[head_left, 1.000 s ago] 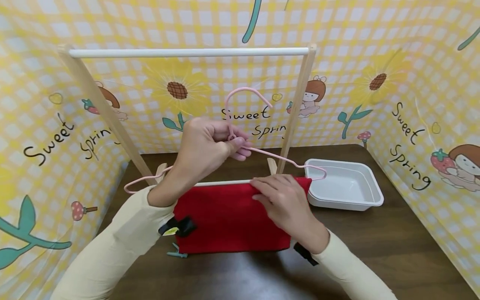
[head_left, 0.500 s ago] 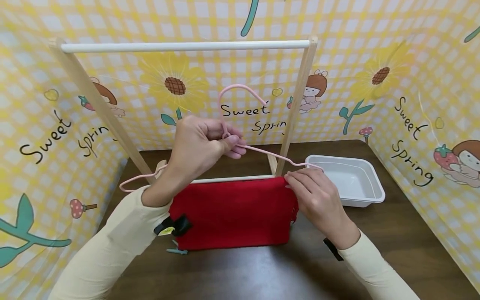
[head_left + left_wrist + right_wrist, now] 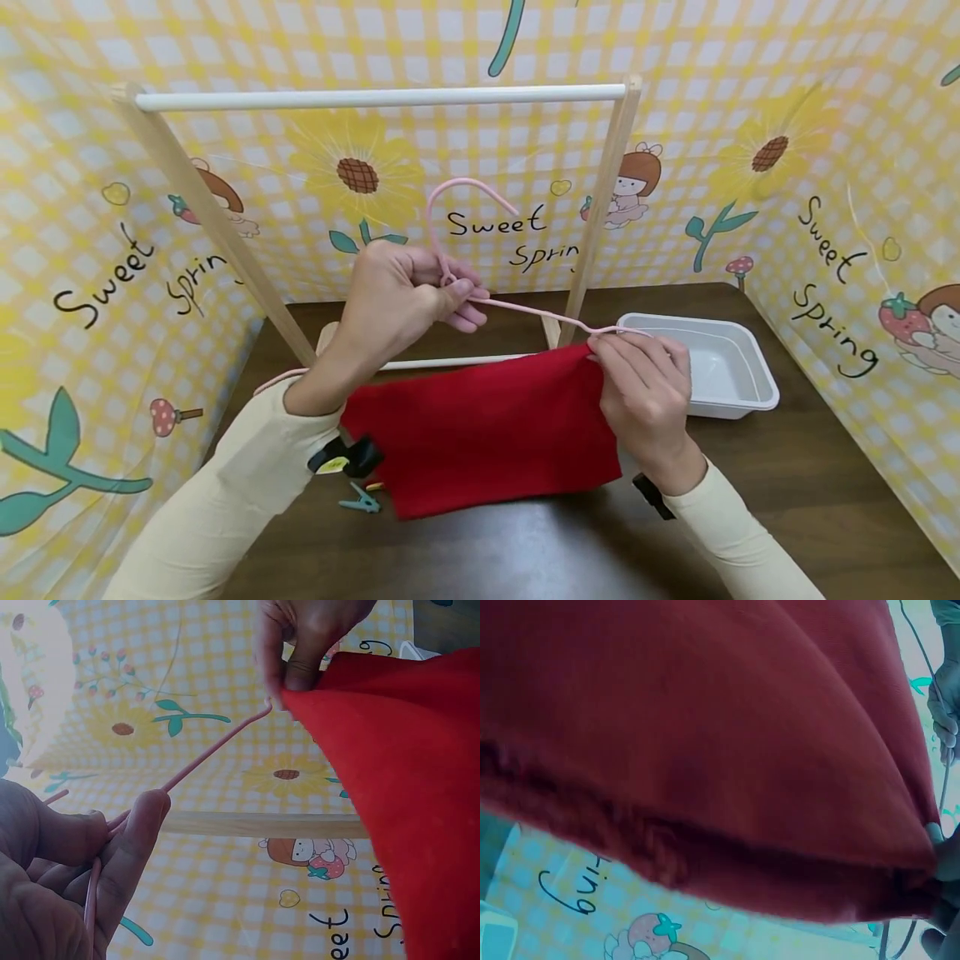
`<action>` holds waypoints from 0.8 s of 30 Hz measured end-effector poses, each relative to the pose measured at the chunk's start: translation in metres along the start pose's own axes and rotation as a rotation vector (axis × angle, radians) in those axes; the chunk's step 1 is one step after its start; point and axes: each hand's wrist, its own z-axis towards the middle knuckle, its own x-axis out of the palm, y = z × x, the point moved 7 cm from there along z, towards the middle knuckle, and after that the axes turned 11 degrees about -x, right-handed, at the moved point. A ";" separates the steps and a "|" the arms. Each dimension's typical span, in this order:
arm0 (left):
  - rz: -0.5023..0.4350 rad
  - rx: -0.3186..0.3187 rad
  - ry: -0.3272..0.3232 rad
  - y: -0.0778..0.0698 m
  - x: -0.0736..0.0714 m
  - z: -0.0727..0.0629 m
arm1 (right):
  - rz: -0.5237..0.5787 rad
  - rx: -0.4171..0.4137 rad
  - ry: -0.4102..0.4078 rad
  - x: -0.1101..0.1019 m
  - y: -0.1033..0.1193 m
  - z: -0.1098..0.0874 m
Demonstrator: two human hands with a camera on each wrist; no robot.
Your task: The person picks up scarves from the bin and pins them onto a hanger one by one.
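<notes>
My left hand [image 3: 408, 287] pinches the pink clothes hanger [image 3: 540, 312] at the base of its hook, holding it up in front of the rack. By its top right corner, a folded red cloth [image 3: 495, 425] with a fringed edge is pinched in my right hand [image 3: 648, 387], close to the hanger's right end. In the left wrist view, the cloth [image 3: 390, 750] slopes down from those right fingers beside the hanger's arm [image 3: 217, 746]. The cloth hides the hanger's lower bar, so how the two meet there cannot be told. The right wrist view shows the fringe [image 3: 652, 847].
A wooden rack with a white top rail [image 3: 382, 97] stands behind my hands. A white plastic tub [image 3: 750, 408] sits at the right on the brown table [image 3: 810, 500]. A teal clothespin [image 3: 363, 498] lies by the cloth's lower left, near something yellow.
My right hand has slid right along the cloth's top edge to its corner and lifted it toward the hanger's end. The left hand still holds the hanger, in nearly the same place.
</notes>
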 end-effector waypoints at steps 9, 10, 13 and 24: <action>-0.047 0.020 0.006 -0.003 0.004 -0.004 | -0.109 0.106 -0.036 0.000 -0.005 -0.010; -0.045 0.023 0.005 -0.004 0.005 -0.004 | -0.117 0.119 -0.007 0.001 -0.006 -0.013; -0.034 0.024 0.004 -0.005 0.007 -0.003 | -0.108 0.139 0.075 0.005 -0.006 -0.021; -0.019 0.082 -0.009 -0.019 0.012 -0.003 | 0.043 -0.068 0.118 0.012 0.018 -0.010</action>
